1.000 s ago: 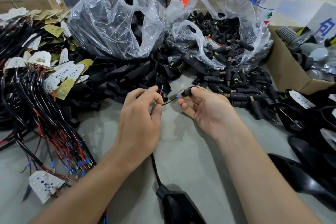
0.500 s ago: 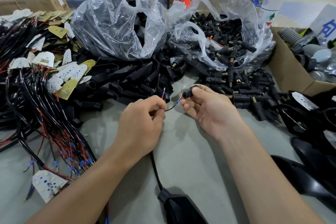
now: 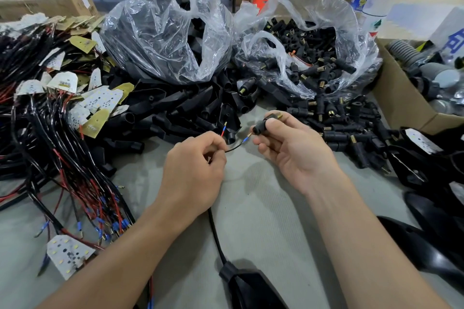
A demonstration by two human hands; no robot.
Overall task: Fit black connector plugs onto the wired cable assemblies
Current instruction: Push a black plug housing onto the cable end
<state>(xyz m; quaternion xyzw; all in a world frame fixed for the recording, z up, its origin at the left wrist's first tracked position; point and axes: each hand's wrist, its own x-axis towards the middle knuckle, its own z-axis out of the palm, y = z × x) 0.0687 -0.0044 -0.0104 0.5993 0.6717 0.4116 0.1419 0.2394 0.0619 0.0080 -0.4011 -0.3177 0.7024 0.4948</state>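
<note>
My left hand [image 3: 194, 169] pinches a black cable [image 3: 216, 236] near its end, where a red-sleeved wire [image 3: 224, 130] points up and a blue-sleeved wire [image 3: 244, 140] points right. My right hand [image 3: 292, 149] holds a black connector plug [image 3: 263, 125] with a brass tip between thumb and fingers. The blue wire's tip sits just left of the plug's open end, a small gap apart. The cable runs down to a black housing [image 3: 251, 288] at the bottom edge.
Loose black plugs [image 3: 351, 128] lie right of my hands, more in a clear bag [image 3: 308, 57]. A second bag [image 3: 165, 40] and black sleeves [image 3: 185, 108] sit behind. Wired assemblies with LED boards [image 3: 62, 133] fill the left. A cardboard box [image 3: 399, 98] stands right.
The blue wire's tip, at the plug's opening a second ago, now stands slightly apart from it. My left hand has drawn back a little; the plug's brass end shows more.
</note>
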